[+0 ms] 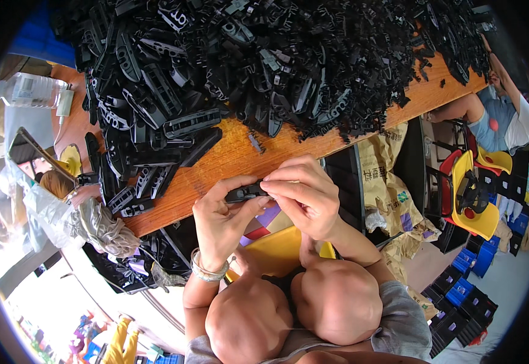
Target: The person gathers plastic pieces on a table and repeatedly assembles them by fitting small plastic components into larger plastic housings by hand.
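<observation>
Between my two hands, above my lap and just off the table's near edge, is a small black plastic part (246,193). My left hand (219,209) pinches its left end between thumb and fingers; a pale bracelet circles that wrist. On its right end press the thumb and fingertips of my right hand (305,197); whether they hold a second, smaller piece is hidden. Beyond my hands a large heap of black plastic parts (258,67) covers most of the wooden table (182,197). One small dark piece (256,143) lies apart from the heap near the edge.
At the left stand a clear plastic bottle (31,91) and a propped phone-like screen (37,155), with a crumpled plastic bag (100,224) below. Brown paper sacks (385,182) lie right of my knees. Further right are yellow chairs (473,203), black and blue crates (458,303) and another person (501,118).
</observation>
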`<move>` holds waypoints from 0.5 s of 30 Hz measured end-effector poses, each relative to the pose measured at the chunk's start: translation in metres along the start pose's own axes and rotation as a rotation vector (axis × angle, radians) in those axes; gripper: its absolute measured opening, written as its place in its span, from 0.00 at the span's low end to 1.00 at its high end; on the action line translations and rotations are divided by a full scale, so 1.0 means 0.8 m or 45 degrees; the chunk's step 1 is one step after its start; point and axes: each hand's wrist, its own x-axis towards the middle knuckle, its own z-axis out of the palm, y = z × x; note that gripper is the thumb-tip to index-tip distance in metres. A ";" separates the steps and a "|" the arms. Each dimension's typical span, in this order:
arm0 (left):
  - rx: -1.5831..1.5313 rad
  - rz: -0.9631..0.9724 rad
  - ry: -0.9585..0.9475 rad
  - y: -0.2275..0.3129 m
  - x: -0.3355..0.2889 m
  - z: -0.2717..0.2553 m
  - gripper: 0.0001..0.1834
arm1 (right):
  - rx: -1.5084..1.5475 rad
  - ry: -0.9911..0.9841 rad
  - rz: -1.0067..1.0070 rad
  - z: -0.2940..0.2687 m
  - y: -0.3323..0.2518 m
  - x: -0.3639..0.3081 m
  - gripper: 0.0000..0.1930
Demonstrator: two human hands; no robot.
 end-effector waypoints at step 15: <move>-0.141 0.038 -0.009 -0.004 -0.002 0.000 0.14 | -0.027 -0.006 0.125 -0.005 -0.006 0.000 0.07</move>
